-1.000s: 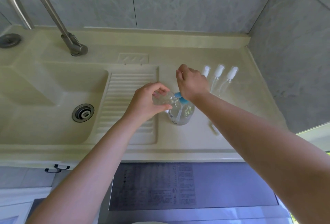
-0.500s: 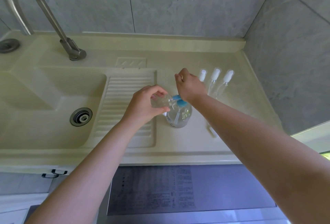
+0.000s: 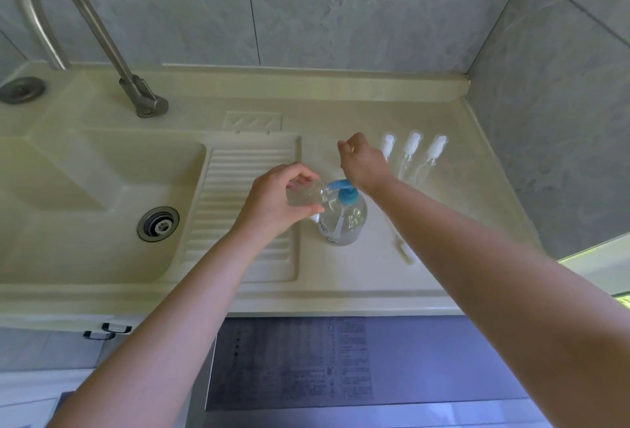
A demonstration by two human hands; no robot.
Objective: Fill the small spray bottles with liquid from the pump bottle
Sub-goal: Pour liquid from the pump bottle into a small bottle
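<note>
Filling under way: left hand [image 3: 272, 204], fingers wrapped round an uncapped spray bottle [image 3: 305, 194], holds it at the pump bottle [image 3: 342, 219] spout on the bench [image 3: 375, 277]; right hand [image 3: 363, 163], fingers loosely curled and seemingly empty, presses the pump; three capped bottles [image 3: 412, 154] stand beside, contents unclear.

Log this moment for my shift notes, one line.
left hand: holds small bottle at blue nozzle | right hand: on pump

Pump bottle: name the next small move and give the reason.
Probably press the blue pump head down again. The left hand holds a small clear bottle tilted with its mouth at the spout, and the right hand rests over the pump bottle.
</note>
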